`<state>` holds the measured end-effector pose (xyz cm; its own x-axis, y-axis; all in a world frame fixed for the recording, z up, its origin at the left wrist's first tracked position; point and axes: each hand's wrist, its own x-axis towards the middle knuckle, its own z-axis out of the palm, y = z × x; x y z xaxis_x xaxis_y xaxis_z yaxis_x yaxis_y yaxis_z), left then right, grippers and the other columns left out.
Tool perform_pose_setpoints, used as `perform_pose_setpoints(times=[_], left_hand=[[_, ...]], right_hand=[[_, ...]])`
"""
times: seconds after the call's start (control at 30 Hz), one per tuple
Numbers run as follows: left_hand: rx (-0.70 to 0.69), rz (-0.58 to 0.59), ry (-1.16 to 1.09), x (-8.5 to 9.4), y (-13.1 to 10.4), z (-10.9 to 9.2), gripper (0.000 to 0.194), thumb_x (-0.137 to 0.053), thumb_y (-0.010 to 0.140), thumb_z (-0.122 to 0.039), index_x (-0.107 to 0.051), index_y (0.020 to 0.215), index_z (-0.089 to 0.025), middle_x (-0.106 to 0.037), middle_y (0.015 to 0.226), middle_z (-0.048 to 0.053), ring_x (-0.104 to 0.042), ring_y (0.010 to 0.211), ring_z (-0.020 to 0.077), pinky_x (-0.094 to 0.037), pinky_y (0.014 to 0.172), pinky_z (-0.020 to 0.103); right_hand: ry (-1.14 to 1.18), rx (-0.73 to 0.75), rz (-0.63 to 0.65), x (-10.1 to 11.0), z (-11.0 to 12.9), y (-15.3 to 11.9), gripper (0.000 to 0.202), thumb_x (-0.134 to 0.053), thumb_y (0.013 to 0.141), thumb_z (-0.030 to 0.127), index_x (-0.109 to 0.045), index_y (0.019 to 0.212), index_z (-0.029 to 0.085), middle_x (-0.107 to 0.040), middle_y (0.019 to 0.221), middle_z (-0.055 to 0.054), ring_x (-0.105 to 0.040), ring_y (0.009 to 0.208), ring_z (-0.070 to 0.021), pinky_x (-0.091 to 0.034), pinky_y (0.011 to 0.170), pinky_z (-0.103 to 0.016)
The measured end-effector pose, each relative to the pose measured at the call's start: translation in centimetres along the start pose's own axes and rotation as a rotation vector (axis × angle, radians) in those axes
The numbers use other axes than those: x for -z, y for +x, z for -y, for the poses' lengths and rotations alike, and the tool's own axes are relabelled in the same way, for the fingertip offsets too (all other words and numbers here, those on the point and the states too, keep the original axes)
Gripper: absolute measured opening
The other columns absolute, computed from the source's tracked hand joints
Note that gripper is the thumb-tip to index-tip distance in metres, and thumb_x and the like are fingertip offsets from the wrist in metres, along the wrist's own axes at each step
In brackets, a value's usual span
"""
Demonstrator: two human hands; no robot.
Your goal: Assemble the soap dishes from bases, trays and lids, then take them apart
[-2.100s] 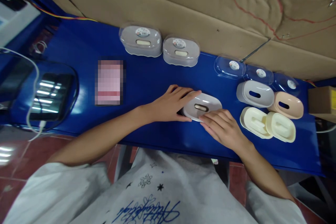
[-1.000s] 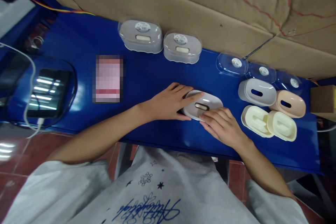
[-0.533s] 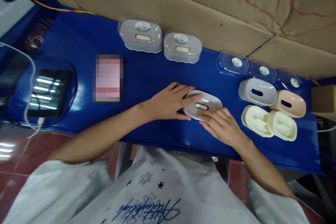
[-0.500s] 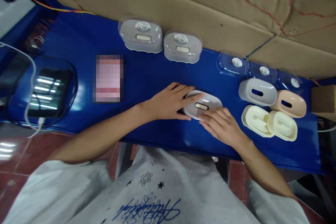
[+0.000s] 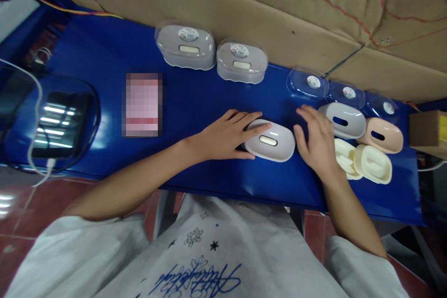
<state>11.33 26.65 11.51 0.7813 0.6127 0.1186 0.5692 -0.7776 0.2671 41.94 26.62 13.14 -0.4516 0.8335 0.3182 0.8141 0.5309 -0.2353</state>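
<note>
My left hand (image 5: pixel 226 136) grips the left end of a grey oval soap dish (image 5: pixel 279 147), index finger over its rim and thumb along the near side. A cream bar (image 5: pixel 268 140) fills the slot in that dish's middle. Just right of the dish, my right hand (image 5: pixel 316 142) is raised with fingers apart and holds nothing. Beyond it are a grey oval shell (image 5: pixel 351 115) and a peach shell (image 5: pixel 390 132), each with an open slot. Nearer lie two cream trays (image 5: pixel 376 164), one partly hidden by my right hand.
Two lidded grey dishes (image 5: pixel 188 45) stand along the cardboard wall (image 5: pixel 216 0). Several clear lids (image 5: pixel 307 86) lie at the back right. Left are a pixelated pink rectangle (image 5: pixel 142 104), a dark device (image 5: pixel 56 125) and a white cable (image 5: pixel 37 102). A cardboard box (image 5: pixel 426 128) sits far right.
My right hand has let go of the soap dish, opened and moved right and away from me. My left hand stays on the dish. The view has shifted slightly.
</note>
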Motion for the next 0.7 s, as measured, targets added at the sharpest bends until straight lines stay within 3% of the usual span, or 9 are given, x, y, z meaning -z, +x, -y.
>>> perform_pose_setpoints(times=[0.1,0.17,0.27,0.37,0.43,0.57,0.7], left_hand=[[0.011,0.005,-0.002,0.1,0.1,-0.1,0.088,-0.070,0.100,-0.059,-0.035,0.170,-0.020,-0.039,0.171,0.027,-0.050,0.149,0.0431,-0.038,0.118,0.055],[0.014,0.005,0.001,0.0,0.1,-0.1,0.088,-0.070,0.100,-0.058,-0.034,0.170,-0.020,-0.040,0.170,0.027,-0.050,0.149,0.0427,-0.038,0.118,0.055],[0.017,0.005,0.012,0.0,0.1,-0.1,0.087,-0.069,0.101,-0.058,-0.033,0.171,-0.020,-0.041,0.170,0.026,-0.050,0.148,0.0422,-0.037,0.118,0.054],[0.018,0.012,0.020,0.1,0.1,-0.2,0.088,-0.070,0.100,-0.059,-0.033,0.170,-0.019,-0.042,0.169,0.027,-0.051,0.146,0.0423,-0.037,0.117,0.053],[0.017,0.016,0.018,0.1,0.1,-0.2,0.088,-0.070,0.100,-0.059,-0.034,0.170,-0.018,-0.042,0.169,0.026,-0.051,0.147,0.0426,-0.037,0.117,0.053],[0.025,0.014,0.000,0.1,0.1,-0.1,0.086,-0.068,0.102,-0.057,-0.033,0.170,-0.018,-0.042,0.169,0.025,-0.051,0.147,0.0422,-0.038,0.118,0.054],[0.026,0.012,-0.013,0.0,0.1,-0.1,0.086,-0.068,0.102,-0.058,-0.034,0.170,-0.019,-0.042,0.169,0.026,-0.051,0.147,0.0425,-0.038,0.118,0.054]], right_hand=[[-0.145,-0.115,0.096,-0.5,-1.3,1.4,0.061,-0.045,0.110,0.036,-0.036,0.167,0.014,-0.037,0.174,-0.023,-0.039,0.159,-0.0409,-0.035,0.124,-0.064],[-0.198,-0.142,0.153,-0.9,-1.9,2.0,0.067,-0.044,0.110,0.037,-0.030,0.169,0.010,-0.031,0.177,-0.024,-0.033,0.162,-0.0425,-0.031,0.126,-0.067],[-0.197,-0.122,0.177,-1.2,-2.2,2.6,0.068,-0.045,0.109,0.039,-0.031,0.169,0.012,-0.045,0.169,-0.024,-0.039,0.158,-0.0415,-0.027,0.127,-0.070],[-0.162,-0.082,0.147,-1.2,-2.4,3.0,0.061,-0.047,0.108,0.043,-0.043,0.163,0.018,-0.061,0.154,-0.019,-0.053,0.146,-0.0391,-0.031,0.124,-0.068],[-0.181,-0.091,0.104,-1.4,-2.7,3.4,0.060,-0.047,0.108,0.046,-0.045,0.162,0.019,-0.056,0.159,-0.020,-0.051,0.147,-0.0394,-0.033,0.124,-0.065],[-0.259,-0.157,0.075,-1.7,-3.9,4.0,0.071,-0.045,0.107,0.046,-0.031,0.169,0.014,-0.041,0.171,-0.024,-0.034,0.160,-0.0426,-0.025,0.126,-0.069],[-0.240,-0.153,0.093,-1.4,-4.3,3.9,0.061,-0.045,0.107,0.045,-0.043,0.162,0.018,-0.056,0.158,-0.022,-0.048,0.149,-0.0414,-0.023,0.125,-0.069]])
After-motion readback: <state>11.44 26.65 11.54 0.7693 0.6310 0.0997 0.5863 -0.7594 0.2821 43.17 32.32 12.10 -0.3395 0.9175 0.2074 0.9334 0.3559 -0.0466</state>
